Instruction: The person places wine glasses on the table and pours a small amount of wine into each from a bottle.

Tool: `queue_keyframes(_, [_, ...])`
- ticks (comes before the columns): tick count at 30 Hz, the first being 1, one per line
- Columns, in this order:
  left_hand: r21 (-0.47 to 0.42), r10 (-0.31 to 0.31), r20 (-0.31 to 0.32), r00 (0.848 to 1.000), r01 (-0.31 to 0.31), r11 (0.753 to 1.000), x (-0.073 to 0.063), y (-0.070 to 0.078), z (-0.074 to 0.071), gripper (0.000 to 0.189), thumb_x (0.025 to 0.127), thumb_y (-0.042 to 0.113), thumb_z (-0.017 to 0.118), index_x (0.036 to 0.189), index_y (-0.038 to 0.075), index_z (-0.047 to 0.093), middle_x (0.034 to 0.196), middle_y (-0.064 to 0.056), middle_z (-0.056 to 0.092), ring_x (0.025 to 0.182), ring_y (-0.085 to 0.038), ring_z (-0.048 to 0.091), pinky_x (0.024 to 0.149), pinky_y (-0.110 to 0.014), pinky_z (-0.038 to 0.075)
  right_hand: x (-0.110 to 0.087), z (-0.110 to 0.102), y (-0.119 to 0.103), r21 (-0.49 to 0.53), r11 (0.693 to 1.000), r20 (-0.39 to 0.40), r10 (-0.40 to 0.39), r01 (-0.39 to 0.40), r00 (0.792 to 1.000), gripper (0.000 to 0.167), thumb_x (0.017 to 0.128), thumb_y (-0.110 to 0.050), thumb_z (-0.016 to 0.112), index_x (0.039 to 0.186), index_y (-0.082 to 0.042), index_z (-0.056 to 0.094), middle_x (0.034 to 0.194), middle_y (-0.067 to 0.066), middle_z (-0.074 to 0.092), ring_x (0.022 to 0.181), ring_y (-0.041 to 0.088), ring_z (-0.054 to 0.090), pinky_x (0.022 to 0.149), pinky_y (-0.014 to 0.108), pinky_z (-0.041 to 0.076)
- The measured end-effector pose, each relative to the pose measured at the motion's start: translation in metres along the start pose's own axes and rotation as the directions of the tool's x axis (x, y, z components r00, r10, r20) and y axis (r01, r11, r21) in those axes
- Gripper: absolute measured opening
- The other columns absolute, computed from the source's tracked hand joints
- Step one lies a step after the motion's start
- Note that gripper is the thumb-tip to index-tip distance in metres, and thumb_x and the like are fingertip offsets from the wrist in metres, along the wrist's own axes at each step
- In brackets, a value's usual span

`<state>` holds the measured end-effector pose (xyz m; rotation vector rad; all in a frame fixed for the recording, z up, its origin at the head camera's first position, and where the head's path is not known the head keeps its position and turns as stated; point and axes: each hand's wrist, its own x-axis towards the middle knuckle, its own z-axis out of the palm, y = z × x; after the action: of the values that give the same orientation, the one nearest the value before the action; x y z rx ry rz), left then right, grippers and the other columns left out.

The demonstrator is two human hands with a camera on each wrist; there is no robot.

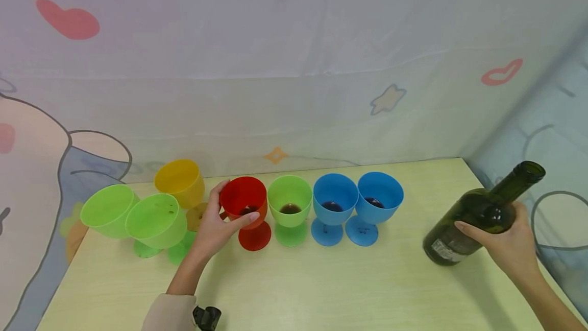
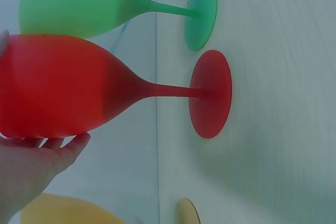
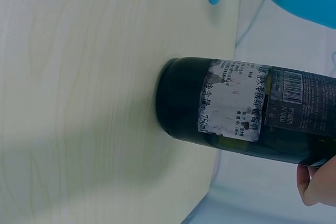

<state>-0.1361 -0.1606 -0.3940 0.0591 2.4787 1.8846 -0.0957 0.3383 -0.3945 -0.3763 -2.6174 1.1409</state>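
My left hand [image 1: 218, 223] holds a red plastic goblet [image 1: 254, 236] by its bowl, thumb at the front and fingers behind the left side. A little dark liquid lies in the bowl, and the foot rests on or very near the table. My right hand [image 1: 512, 249] grips a dark green wine bottle [image 1: 464, 221] around its upper body, at the right of the table. The bottle is uncapped, and its printed label [image 3: 236, 98] faces the right wrist camera. Whether its base touches the table I cannot tell.
Right of the red goblet stand a green goblet [image 1: 290, 195] and two blue goblets [image 1: 335, 193], each with some dark liquid. Two more green goblets [image 1: 156, 223] and a yellow goblet [image 1: 179, 180] are at the left. A printed cloth [image 1: 294, 65] hangs behind the table [image 1: 340, 285].
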Motion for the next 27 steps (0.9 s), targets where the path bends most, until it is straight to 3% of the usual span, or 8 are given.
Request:
queue_keyframes(3, [-0.022, 0.003, 0.001, 1.000, -0.003, 1.000, 0.0010, -0.0017, -0.0006, 0.086, 0.076, 0.022, 0.075, 0.140, 0.014, 0.018, 0.135, -0.006, 0.035, 0.122, -0.027, 0.034, 0.091, -0.047, 0.042, -0.0002, -0.0004, 0.0014, 0.008, 1.000, 0.001, 0.013, -0.013, 1.000, 0.088, 0.075, -0.025, 0.075, 0.135, 0.005, 0.017, 0.125, 0.020, 0.033, 0.098, 0.030, 0.037, 0.073, 0.030, 0.031])
queue_keyframes(10, [-0.054, 0.045, 0.018, 0.999, -0.044, 0.998, 0.0023, -0.0039, -0.0014, 0.083, 0.077, 0.021, 0.074, 0.139, 0.013, 0.021, 0.135, -0.005, 0.036, 0.123, -0.026, 0.034, 0.096, -0.048, 0.037, -0.0004, -0.0019, 0.0038, 0.026, 1.000, 0.008, 0.015, -0.016, 1.000, 0.088, 0.077, -0.024, 0.074, 0.138, 0.002, 0.016, 0.126, 0.019, 0.031, 0.099, 0.025, 0.038, 0.076, 0.030, 0.032])
queue_keyframes(16, [-0.027, 0.041, 0.021, 0.999, -0.040, 0.999, 0.0022, -0.0047, -0.0030, 0.085, 0.078, 0.024, 0.073, 0.142, 0.014, 0.018, 0.137, -0.005, 0.035, 0.126, -0.025, 0.030, 0.100, -0.048, 0.032, 0.0000, -0.0018, 0.0036, 0.035, 0.999, 0.008, 0.006, -0.006, 1.000, 0.087, 0.076, -0.023, 0.074, 0.137, 0.000, 0.017, 0.124, 0.016, 0.032, 0.097, 0.018, 0.039, 0.075, 0.026, 0.032])
queue_keyframes(27, [0.024, 0.034, 0.025, 0.999, -0.035, 0.999, -0.0002, -0.0010, -0.0041, 0.094, 0.078, 0.026, 0.073, 0.146, 0.014, 0.010, 0.145, -0.005, 0.023, 0.133, -0.028, 0.021, 0.103, -0.050, 0.026, -0.0008, -0.0012, 0.0037, 0.036, 0.999, -0.006, 0.022, -0.022, 1.000, 0.085, 0.076, -0.024, 0.075, 0.135, 0.001, 0.019, 0.123, 0.015, 0.033, 0.098, 0.022, 0.038, 0.077, 0.028, 0.031])
